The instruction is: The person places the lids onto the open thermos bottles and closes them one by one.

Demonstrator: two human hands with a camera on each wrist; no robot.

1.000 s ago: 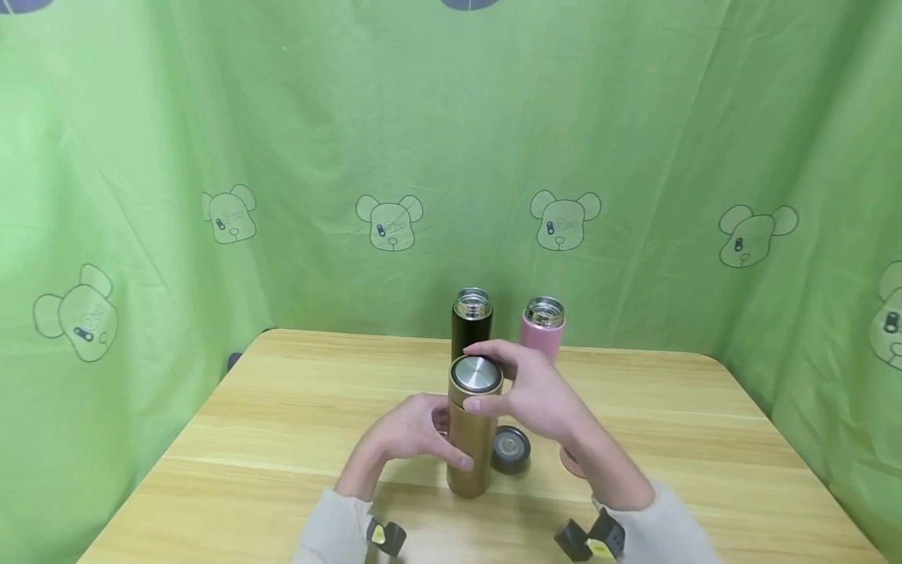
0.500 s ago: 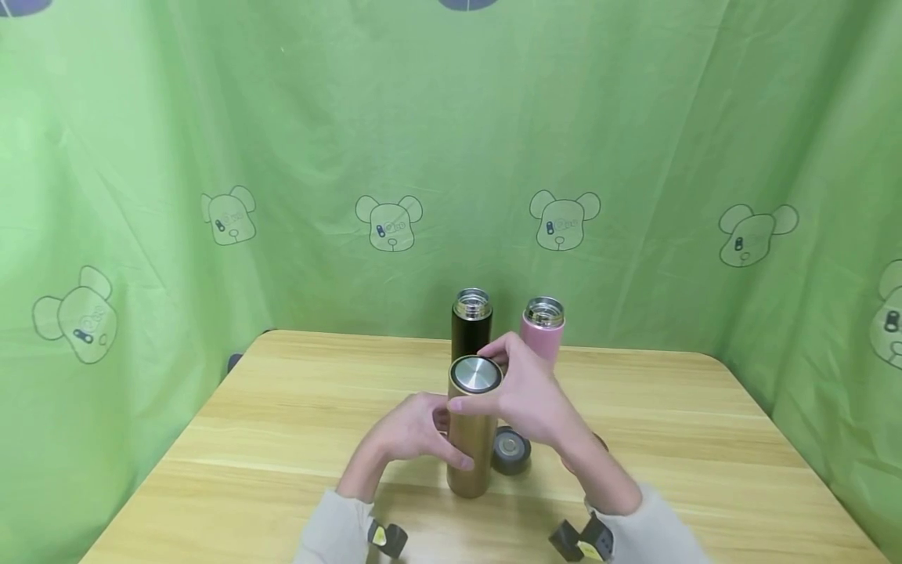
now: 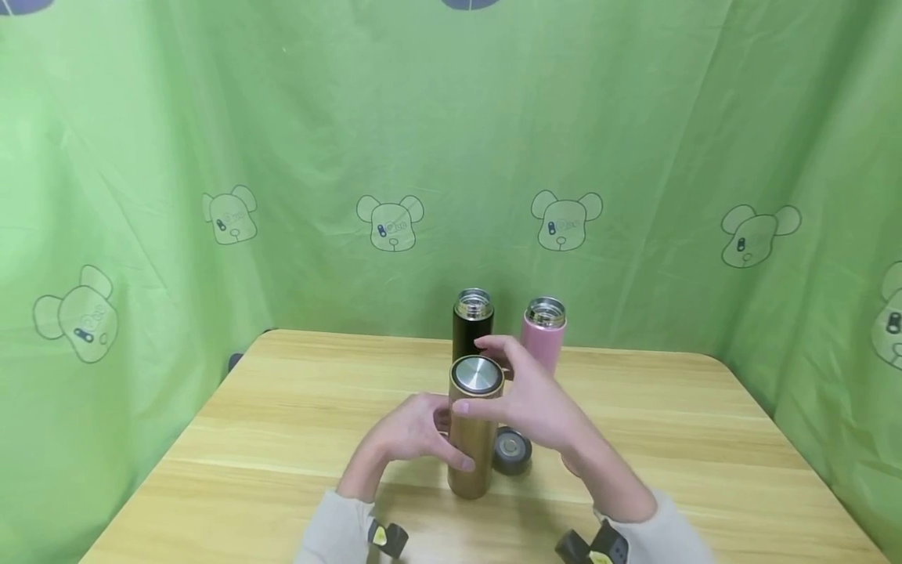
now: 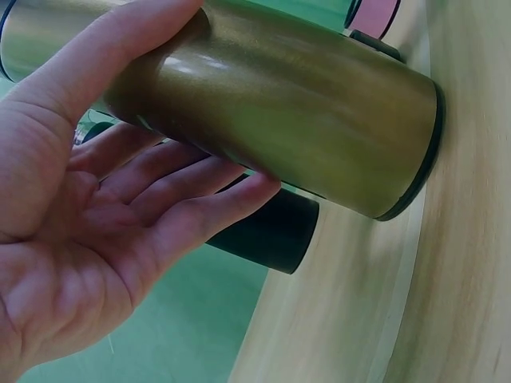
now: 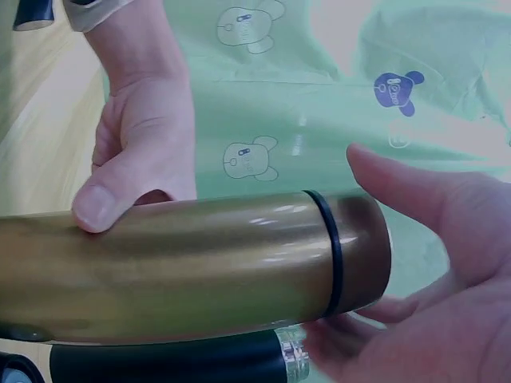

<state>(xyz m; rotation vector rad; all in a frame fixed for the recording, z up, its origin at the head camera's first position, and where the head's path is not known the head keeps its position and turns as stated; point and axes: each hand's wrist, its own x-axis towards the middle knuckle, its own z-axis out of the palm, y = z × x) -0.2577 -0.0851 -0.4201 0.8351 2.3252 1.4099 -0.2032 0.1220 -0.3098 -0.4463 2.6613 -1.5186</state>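
Note:
A gold thermos (image 3: 479, 439) stands upright on the table in front of me. My left hand (image 3: 412, 429) grips its body, thumb across the near side and fingers (image 4: 200, 207) curled behind. On top sits its gold lid (image 5: 363, 247) with a silver disc, a black ring dividing it from the body. Around this lid my right hand (image 3: 532, 399) is spread. In the right wrist view its thumb (image 5: 375, 163) stands off the lid, while the other fingers lie behind and below it; whether they touch is unclear.
Behind the gold thermos stand a lidless black thermos (image 3: 470, 333) and a lidless pink thermos (image 3: 544, 341). A dark lid (image 3: 512, 450) lies on the wooden table (image 3: 282, 407) just right of the gold body. My right forearm hides most of a pink round piece. Green curtain (image 3: 451, 141) surrounds the table.
My right hand turned about the lid, its thumb sliding left, then spread its fingers away from it and shifted slightly back. The left hand and gold thermos stayed in place.

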